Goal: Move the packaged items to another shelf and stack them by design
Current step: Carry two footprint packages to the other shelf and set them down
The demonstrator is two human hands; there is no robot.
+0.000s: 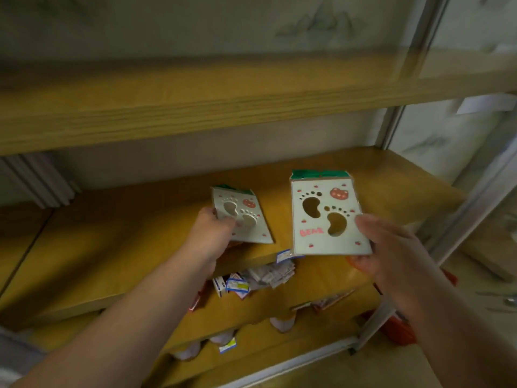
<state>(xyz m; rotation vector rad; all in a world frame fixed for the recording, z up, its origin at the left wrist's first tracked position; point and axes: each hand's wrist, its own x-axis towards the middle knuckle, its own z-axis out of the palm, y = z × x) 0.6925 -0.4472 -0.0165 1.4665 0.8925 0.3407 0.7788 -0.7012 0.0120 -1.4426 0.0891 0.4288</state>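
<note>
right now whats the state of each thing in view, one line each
left package: lies on the middle shelf, left hand holds its near edge
right package: held up off the shelf in the right hand, footprint face toward the camera
top shelf: blurred, nothing seen on it
small boxes: loose jumble on the shelf below

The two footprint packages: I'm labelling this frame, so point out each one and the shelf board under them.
Left package (pixel 246 219): head view, white front near footprint cut-outs.
Right package (pixel 316 233): head view, white front by pink lettering.
Shelf board (pixel 126 242): head view, bare wooden top.
</note>
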